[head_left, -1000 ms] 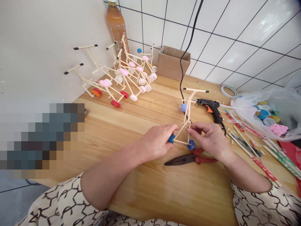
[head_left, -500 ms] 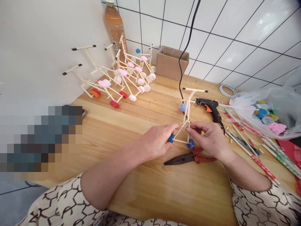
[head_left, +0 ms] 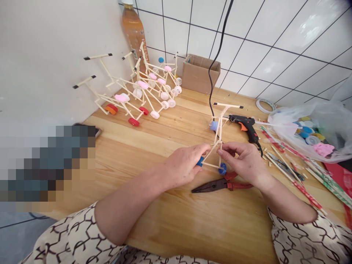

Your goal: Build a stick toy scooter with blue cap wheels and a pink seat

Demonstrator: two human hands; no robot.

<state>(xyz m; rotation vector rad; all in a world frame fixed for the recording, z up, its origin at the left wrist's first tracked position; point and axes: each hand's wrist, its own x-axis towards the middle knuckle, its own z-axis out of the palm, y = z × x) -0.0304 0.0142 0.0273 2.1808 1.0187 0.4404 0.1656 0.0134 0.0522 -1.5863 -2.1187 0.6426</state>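
Note:
Between my hands stands a small tricycle model (head_left: 220, 126) made of thin wooden sticks, with bottle caps for wheels and black-tipped handlebars. My left hand (head_left: 187, 163) is closed on its left rear wheel, a blue bottle cap (head_left: 200, 161). The thumb and fingers of my right hand (head_left: 243, 159) pinch the frame's right-hand stick, above the other blue cap (head_left: 222, 168). A light blue cap (head_left: 213, 125) is the front wheel. Pliers (head_left: 214, 185) with red handles lie on the table just below my right hand.
Several finished stick tricycles (head_left: 143, 85) stand at the back left, before a drink bottle (head_left: 134, 33). A cardboard box (head_left: 200, 73), black glue gun (head_left: 244, 124), tape roll (head_left: 265, 106), scissors (head_left: 287, 168), and a plastic bag of caps (head_left: 310, 128) lie around. A black cord (head_left: 211, 77) hangs behind.

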